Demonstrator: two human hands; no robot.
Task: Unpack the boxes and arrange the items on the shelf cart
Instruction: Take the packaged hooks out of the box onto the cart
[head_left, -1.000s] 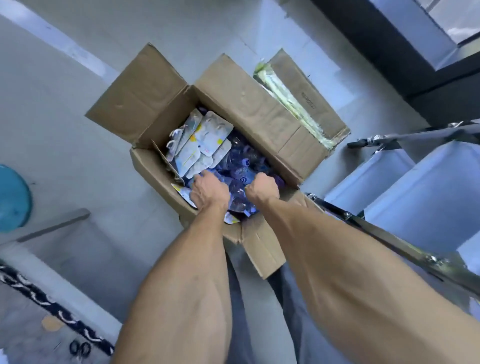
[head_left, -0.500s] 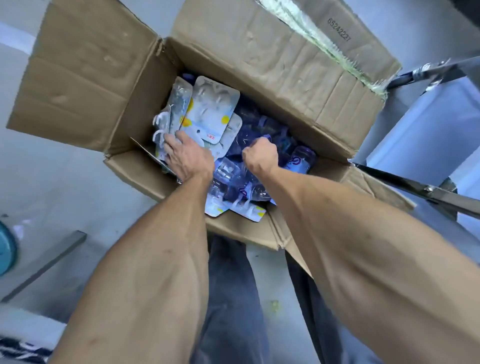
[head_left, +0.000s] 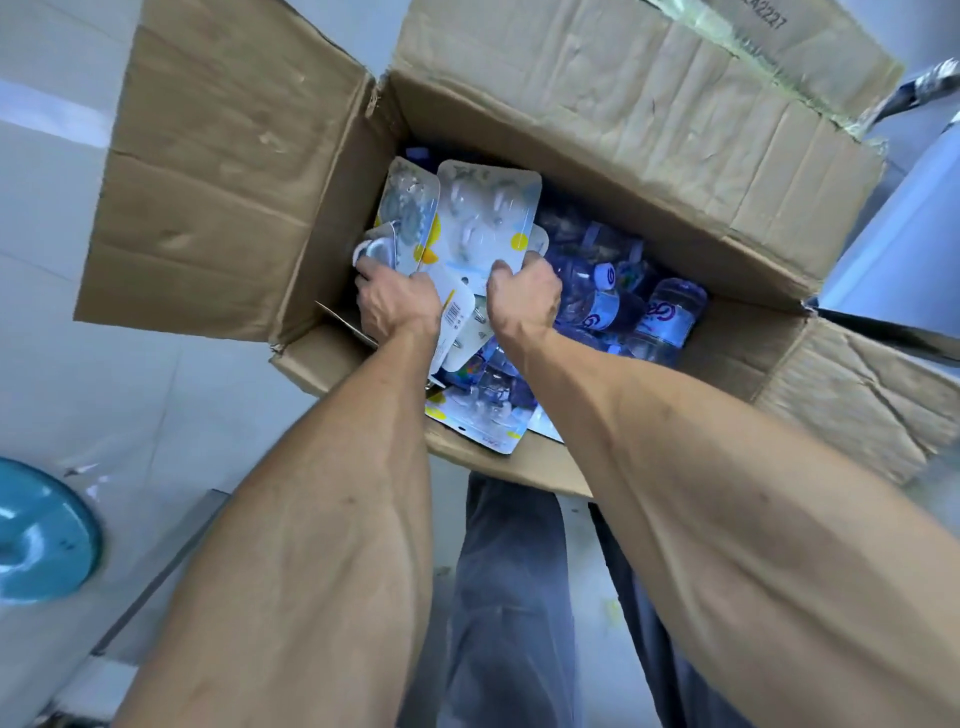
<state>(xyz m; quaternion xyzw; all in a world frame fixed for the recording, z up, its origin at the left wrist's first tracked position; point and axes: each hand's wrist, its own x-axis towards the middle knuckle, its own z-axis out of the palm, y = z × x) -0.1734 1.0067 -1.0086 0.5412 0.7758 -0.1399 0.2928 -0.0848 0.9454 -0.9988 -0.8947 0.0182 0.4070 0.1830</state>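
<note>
The open box (head_left: 597, 104) sits on the floor with flaps spread. Inside it, bottles (head_left: 623, 306) fill the right side and blister packs (head_left: 483, 223) stand at the left. Both hands are in the box: the left hand (head_left: 397, 304) and right hand (head_left: 524, 299) each curl round the packs' lower edges.

Below you lies a pale grey floor (head_left: 78, 364). At your lower left sits a round teal object (head_left: 41, 535) (only partly in view, so what it is stays unclear). A grey strip (head_left: 171, 561) runs diagonally across the floor just beside it. Your blue-grey trousers (head_left: 509, 597) show at the bottom.
</note>
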